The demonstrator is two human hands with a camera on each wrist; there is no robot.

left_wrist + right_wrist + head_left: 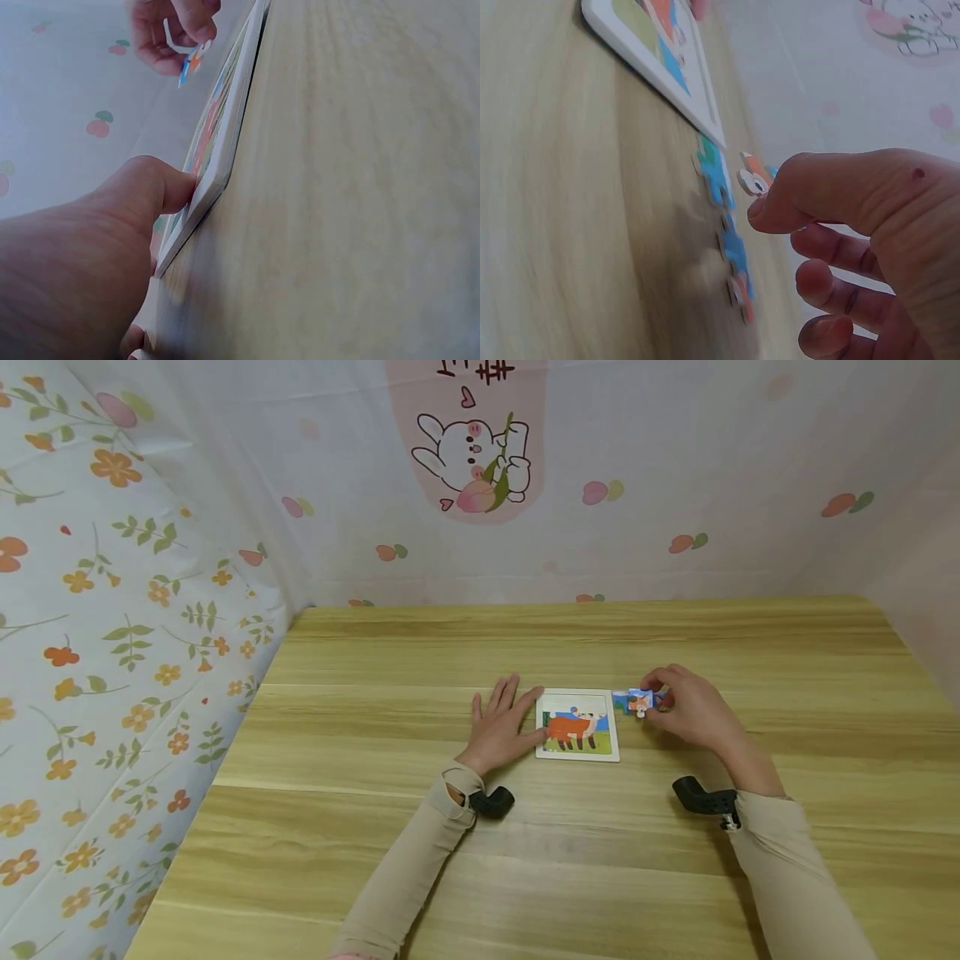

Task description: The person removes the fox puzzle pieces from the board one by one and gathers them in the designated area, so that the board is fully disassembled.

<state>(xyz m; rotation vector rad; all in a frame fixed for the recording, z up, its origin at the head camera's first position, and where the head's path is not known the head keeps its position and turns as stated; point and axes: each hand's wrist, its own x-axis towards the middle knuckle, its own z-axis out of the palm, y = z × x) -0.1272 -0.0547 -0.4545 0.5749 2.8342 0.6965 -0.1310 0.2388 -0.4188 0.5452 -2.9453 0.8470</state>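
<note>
A white-rimmed jigsaw tray point(577, 758) lies flat on the table, partly filled with a picture of an orange animal point(572, 728) on green and blue. My left hand point(501, 731) rests at the tray's left side with fingers spread. In the left wrist view its thumb point(174, 187) touches the tray near a corner. To the right of the tray, my right hand point(697, 706) pinches a jigsaw piece point(754, 178) showing an eye and orange patches, held above the table. Loose blue-green pieces point(718, 180) lie under it, beside the tray's upper right corner.
The wood-grain table point(360, 727) extends around the tray. Behind it hangs a white curtain point(637, 435) with a rabbit print, and a floral cloth point(135, 652) hangs at the left. A black wrist mount point(705, 797) sits on each sleeve.
</note>
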